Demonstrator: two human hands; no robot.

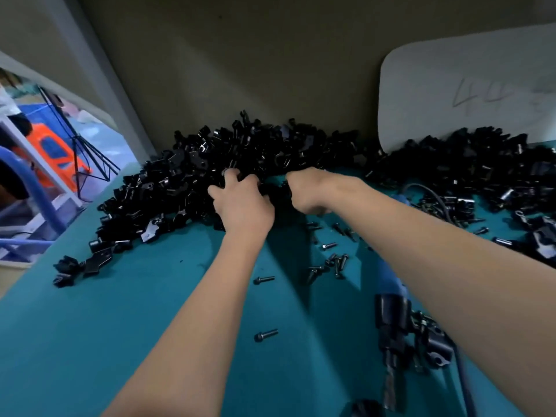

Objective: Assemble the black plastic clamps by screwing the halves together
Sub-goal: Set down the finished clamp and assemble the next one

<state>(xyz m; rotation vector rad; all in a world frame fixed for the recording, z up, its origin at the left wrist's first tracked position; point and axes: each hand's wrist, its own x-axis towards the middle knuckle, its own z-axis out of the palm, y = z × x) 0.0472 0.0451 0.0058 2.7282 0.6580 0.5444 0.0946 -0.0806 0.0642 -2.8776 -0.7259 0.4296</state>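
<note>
A big heap of black plastic clamp halves (210, 164) lies along the back of the teal table (120, 311). Both arms reach far forward into its front edge. My left hand (240, 203) has its fingers curled into the pile around black pieces. My right hand (304, 191) is curled beside it, and black parts (275, 191) sit between the two hands. What each hand actually holds is hidden by the fingers. Loose black screws (331, 263) lie scattered on the table under my right forearm.
A second pile of black parts (481, 170) fills the back right, below a white board (451, 91) leaning on the wall. A dark power screwdriver (394, 332) with a blue cable lies at the near right. The table's left edge drops off to the workshop floor.
</note>
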